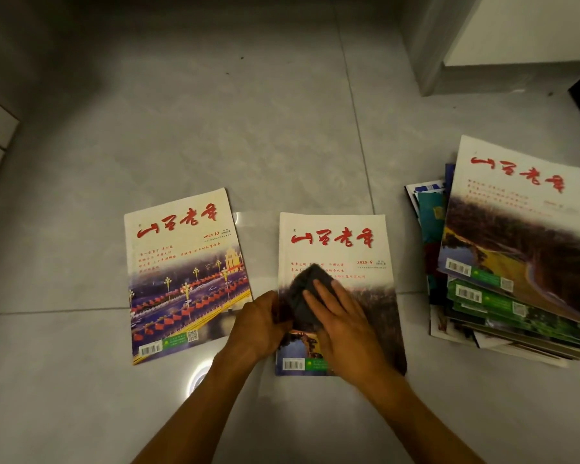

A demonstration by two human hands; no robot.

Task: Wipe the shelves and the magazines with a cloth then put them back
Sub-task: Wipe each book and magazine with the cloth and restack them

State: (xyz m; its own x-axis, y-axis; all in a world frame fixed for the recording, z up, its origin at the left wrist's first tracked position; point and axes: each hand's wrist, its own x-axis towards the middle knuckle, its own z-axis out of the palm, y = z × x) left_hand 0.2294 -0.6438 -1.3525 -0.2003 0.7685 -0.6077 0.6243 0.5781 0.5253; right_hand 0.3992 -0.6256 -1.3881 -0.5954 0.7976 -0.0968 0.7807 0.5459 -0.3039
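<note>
Gripping the middle magazine [339, 256] by its left edge, the left hand [258, 324] steadies it on the floor [215, 128]; the right hand [340, 321], fingers flat, presses the cloth [307, 289] onto its cover. Wiping underway; next, probably the stack [513, 249] at right.

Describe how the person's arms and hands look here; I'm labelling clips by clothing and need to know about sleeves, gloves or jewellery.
Both forearms are bare as far as the frame shows, with no sleeve in view. The left hand and right hand wear no gloves. No watch, bracelet or ring is visible on either.
</note>
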